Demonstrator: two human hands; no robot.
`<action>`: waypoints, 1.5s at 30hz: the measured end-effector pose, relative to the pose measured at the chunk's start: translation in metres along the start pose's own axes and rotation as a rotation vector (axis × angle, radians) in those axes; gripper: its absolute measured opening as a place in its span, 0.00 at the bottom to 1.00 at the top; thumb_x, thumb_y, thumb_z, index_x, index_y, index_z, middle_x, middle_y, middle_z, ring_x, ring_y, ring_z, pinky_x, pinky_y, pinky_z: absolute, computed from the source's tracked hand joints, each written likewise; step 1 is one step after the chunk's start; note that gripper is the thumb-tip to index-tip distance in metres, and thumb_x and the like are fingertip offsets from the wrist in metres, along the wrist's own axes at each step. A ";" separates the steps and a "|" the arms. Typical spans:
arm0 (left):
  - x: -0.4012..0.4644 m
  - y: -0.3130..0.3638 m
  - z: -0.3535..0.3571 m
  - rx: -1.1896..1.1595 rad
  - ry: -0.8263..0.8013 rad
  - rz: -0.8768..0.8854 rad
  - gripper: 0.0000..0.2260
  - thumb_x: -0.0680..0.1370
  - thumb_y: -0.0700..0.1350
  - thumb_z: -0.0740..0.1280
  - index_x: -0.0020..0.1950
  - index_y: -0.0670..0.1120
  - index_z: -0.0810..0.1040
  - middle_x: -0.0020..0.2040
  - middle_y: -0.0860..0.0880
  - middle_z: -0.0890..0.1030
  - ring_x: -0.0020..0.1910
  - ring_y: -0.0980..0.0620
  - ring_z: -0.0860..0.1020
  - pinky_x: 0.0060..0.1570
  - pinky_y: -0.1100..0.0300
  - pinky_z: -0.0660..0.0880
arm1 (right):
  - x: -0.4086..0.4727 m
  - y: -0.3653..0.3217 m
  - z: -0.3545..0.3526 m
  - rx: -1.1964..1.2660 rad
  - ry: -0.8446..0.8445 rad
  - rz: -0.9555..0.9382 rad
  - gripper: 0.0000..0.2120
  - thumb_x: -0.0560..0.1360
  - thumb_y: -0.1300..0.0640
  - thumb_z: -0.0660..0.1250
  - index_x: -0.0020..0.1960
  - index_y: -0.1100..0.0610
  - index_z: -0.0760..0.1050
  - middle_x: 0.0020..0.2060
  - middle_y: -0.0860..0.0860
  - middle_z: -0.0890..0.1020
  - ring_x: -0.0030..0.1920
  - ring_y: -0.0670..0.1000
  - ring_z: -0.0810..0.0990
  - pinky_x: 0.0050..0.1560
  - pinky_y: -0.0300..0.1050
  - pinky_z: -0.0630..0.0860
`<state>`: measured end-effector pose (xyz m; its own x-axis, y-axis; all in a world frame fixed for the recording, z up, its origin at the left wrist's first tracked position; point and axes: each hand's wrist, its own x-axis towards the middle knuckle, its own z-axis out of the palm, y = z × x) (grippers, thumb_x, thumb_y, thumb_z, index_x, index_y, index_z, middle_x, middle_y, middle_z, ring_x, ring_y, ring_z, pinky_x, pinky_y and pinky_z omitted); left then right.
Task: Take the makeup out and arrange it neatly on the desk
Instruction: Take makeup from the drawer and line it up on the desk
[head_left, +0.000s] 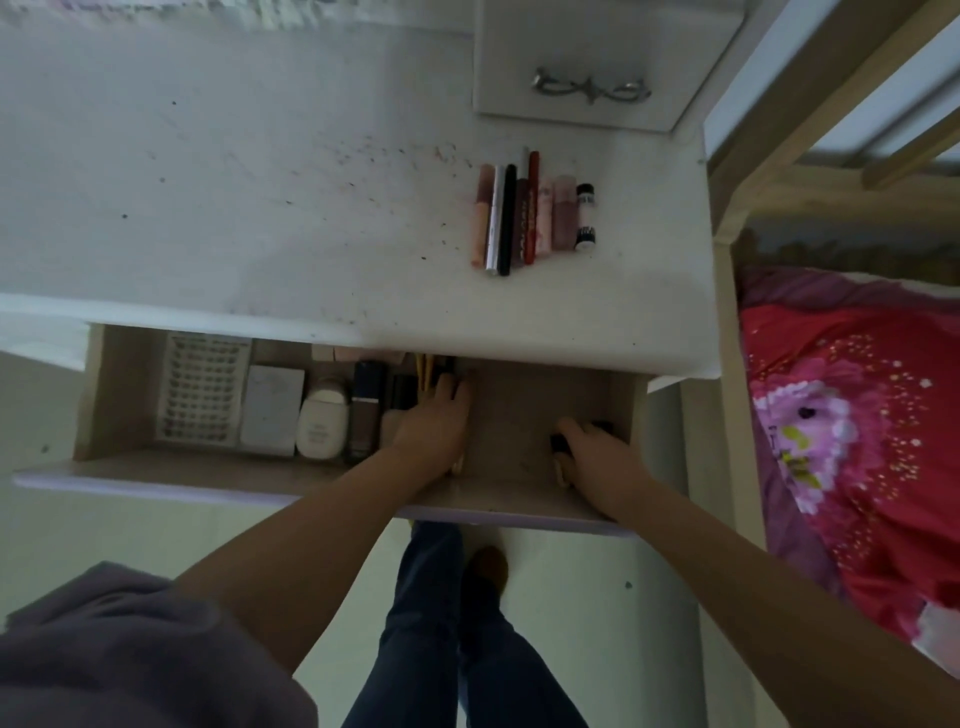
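Observation:
Both my hands reach into the open wooden drawer (519, 499) under the white desk (260, 208). My left hand (434, 421) lies over dark makeup tubes and yellow pencils (425, 371) in the drawer's middle; its grip is hidden. My right hand (597, 452) curls round a small dark-capped makeup item (558, 444) near the drawer's right wall. A lash tray (202, 392), a grey box (270, 408), a white bottle (322, 423) and a dark foundation bottle (366, 410) lie at the left. A neat row of lipsticks and pencils (530, 213) sits on the desk.
A small cabinet with a metal handle (592, 88) stands at the desk's back right. A bed with a red and pink cover (852, 415) and a wooden frame (727, 312) is close on the right. My legs stand below the drawer front.

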<state>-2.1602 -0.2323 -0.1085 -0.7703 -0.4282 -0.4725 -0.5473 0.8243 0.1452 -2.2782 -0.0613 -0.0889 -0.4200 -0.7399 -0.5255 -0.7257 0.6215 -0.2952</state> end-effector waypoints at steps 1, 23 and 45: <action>0.005 0.001 -0.002 -0.006 -0.021 0.001 0.23 0.81 0.42 0.57 0.75 0.43 0.55 0.70 0.40 0.61 0.57 0.40 0.73 0.36 0.53 0.66 | 0.000 0.000 -0.002 0.003 -0.005 -0.001 0.13 0.80 0.57 0.57 0.63 0.58 0.66 0.58 0.58 0.76 0.53 0.58 0.77 0.45 0.47 0.71; 0.071 -0.071 -0.230 -0.844 0.113 0.019 0.20 0.76 0.44 0.69 0.66 0.46 0.67 0.39 0.45 0.77 0.34 0.51 0.73 0.33 0.61 0.72 | 0.059 0.009 -0.186 0.536 0.692 0.064 0.07 0.79 0.58 0.60 0.56 0.58 0.73 0.42 0.49 0.76 0.43 0.49 0.76 0.44 0.37 0.73; -0.050 -0.036 -0.056 -0.447 0.257 0.379 0.10 0.77 0.48 0.56 0.50 0.49 0.76 0.39 0.57 0.76 0.36 0.61 0.75 0.32 0.70 0.71 | -0.012 -0.012 -0.065 0.172 0.344 -0.236 0.14 0.77 0.56 0.57 0.53 0.61 0.78 0.45 0.54 0.80 0.42 0.43 0.79 0.46 0.27 0.70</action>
<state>-2.1202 -0.2615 -0.0410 -0.9607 -0.2585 -0.1015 -0.2625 0.7259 0.6357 -2.3000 -0.0766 -0.0276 -0.4318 -0.8909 -0.1409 -0.7344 0.4380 -0.5186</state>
